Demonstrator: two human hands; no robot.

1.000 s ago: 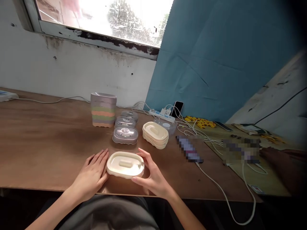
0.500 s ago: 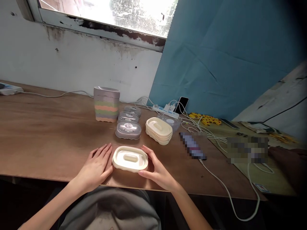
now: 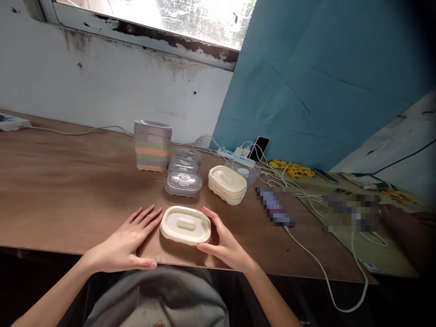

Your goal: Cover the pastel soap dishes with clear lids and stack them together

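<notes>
A cream oval lid lies flat on the wooden table in the lower middle of the frame, close to the table's near edge. It is a smooth, pale plastic piece with a raised rim running round its outline and a small elongated bump, like a short grip, at its centre. Its long axis runs roughly left to right across the picture, tilted slightly so the right end sits a little lower. It faces up and nothing rests on top of it. The surface looks clean and glossy, catching light from the window above.
</notes>
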